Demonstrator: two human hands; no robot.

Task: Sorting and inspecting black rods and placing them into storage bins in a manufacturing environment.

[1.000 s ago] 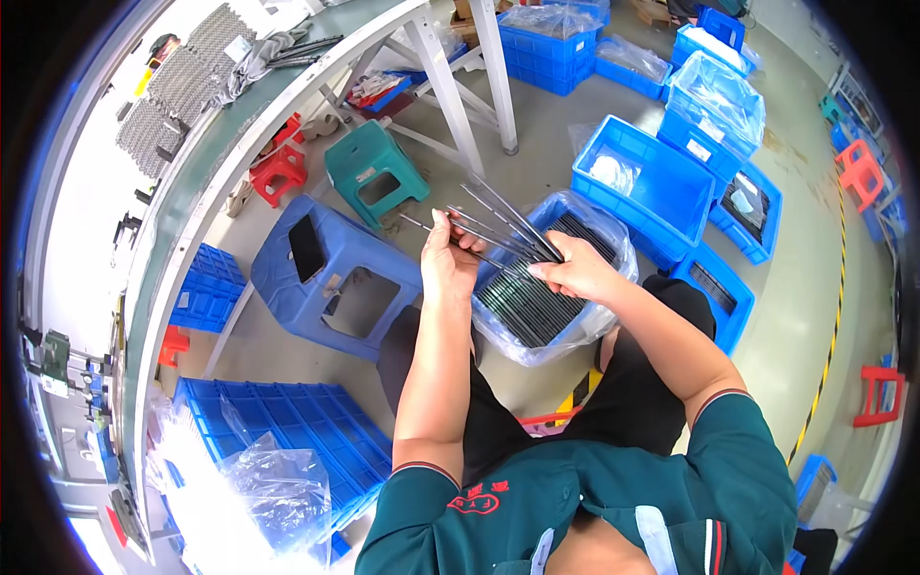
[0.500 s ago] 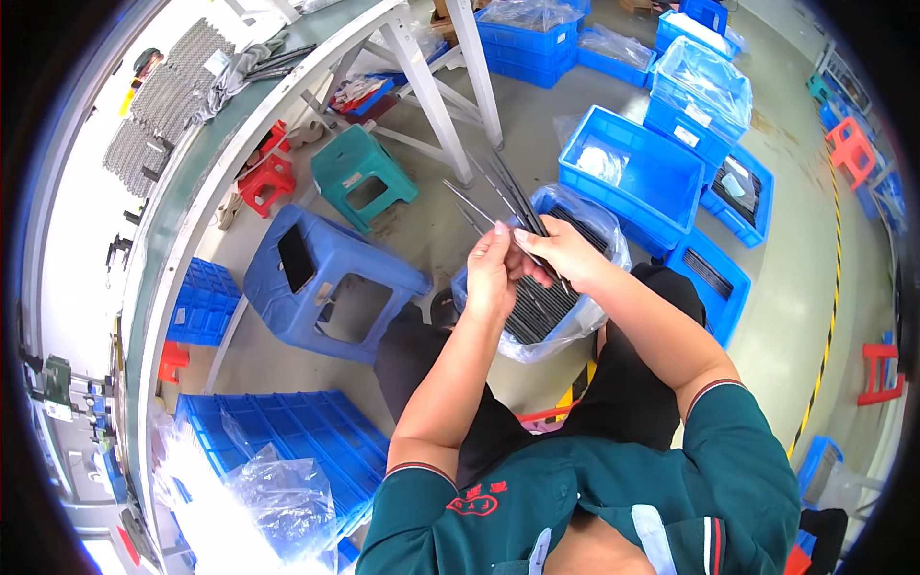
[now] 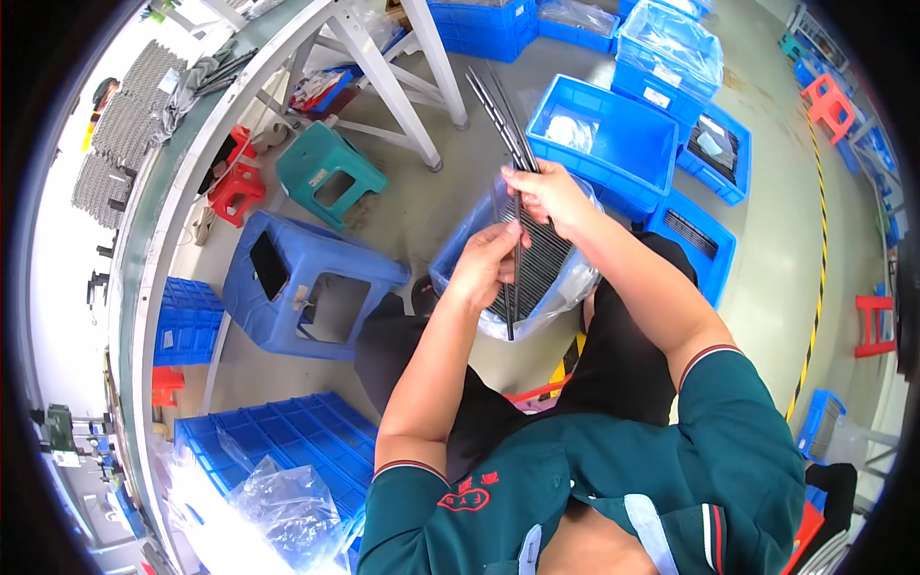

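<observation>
My right hand (image 3: 550, 195) is closed around a bundle of thin black rods (image 3: 499, 113), which point up and away to the left. Just below and nearer to me, my left hand (image 3: 487, 262) pinches the lower part of the rods, whose ends stick out below it. Under both hands is a blue bin (image 3: 448, 251) lined with clear plastic, standing between my knees. Many more black rods (image 3: 548, 264) lie side by side in it. My fingers hide how many rods each hand grips.
Left of the bin stands a blue stool (image 3: 316, 278) with a black phone (image 3: 269, 265) on it. A green stool (image 3: 331, 172) is behind that. Blue crates (image 3: 613, 144) stand beyond the bin to the right. A white-legged workbench (image 3: 369, 72) runs along the left.
The rods have swung from a fanned spread to a tighter, steeper bundle. My right hand has moved up along them, and my left hand now sits lower. The whole view has shifted slightly.
</observation>
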